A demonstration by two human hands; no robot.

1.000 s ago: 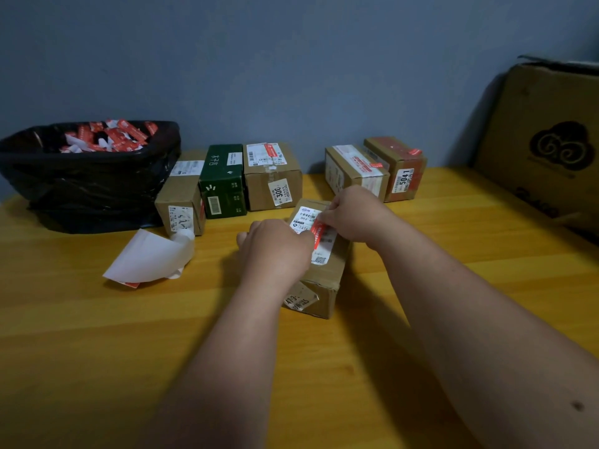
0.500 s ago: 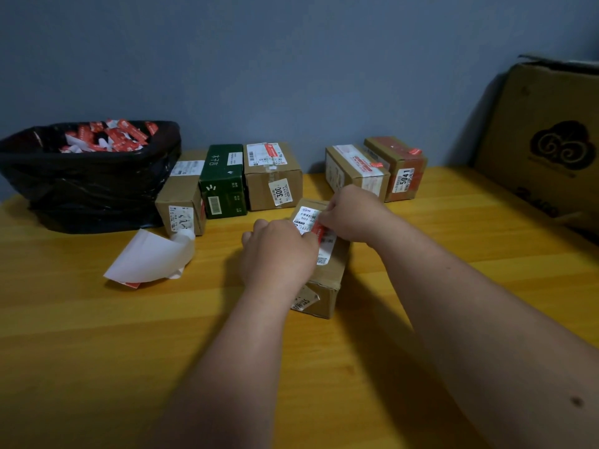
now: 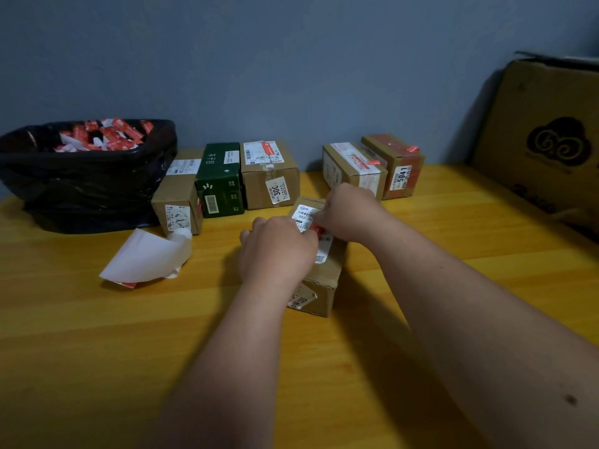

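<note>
A small brown cardboard box point(image 3: 327, 277) lies lengthwise in the middle of the yellow wooden table point(image 3: 97, 335). Its top carries a white shipping label point(image 3: 304, 212) with a red strip point(image 3: 316, 227) across it. My left hand point(image 3: 278, 247) covers the box's left side and holds it with curled fingers, its thumb side close to the red strip. From the right, my right hand point(image 3: 350, 212) reaches over the top and pinches at the red strip on the label. The fingertips of both hands are hidden.
Three boxes stand in a row at the back: brown point(image 3: 176, 196), green point(image 3: 220, 179), brown point(image 3: 270, 175). Two more point(image 3: 353, 168) point(image 3: 393, 163) stand at the right. At far left a black-lined bin point(image 3: 84, 179) holds red scraps; white paper point(image 3: 146, 257) lies nearby. A large carton point(image 3: 544, 137) leans at right.
My left hand has slid a little forward and rightward along the box toward the label. My right hand stays at the red strip. The box has not moved.
</note>
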